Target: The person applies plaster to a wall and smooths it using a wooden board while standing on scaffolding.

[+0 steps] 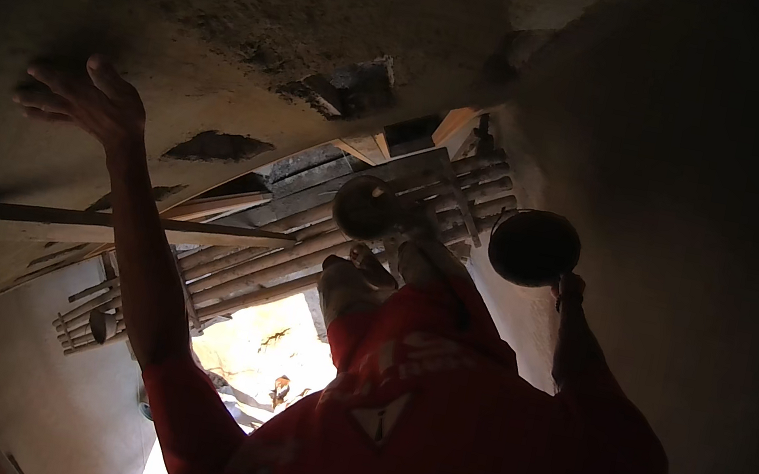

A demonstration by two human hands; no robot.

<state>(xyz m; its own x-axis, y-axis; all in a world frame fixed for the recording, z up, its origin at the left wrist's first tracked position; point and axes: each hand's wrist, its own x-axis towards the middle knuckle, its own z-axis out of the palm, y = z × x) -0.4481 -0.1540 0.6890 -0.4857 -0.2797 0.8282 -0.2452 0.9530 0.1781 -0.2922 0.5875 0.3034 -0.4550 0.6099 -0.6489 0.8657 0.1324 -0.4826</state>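
Overhead, the wearer's own hands were out of view. A co-worker's hand (84, 99) lay spread on the ceiling (233, 29). The co-worker's other hand (571, 289) clasped a round pan (533, 247), probably rigid and best held at its rim.

Both own hands out of view

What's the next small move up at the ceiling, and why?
Likely the person in red slides the raised hand toward the dark patch beside it: that hand lies on the ceiling, the patch looks broken, and the other hand holds a pan up close by. The wearer's hands are out of view.
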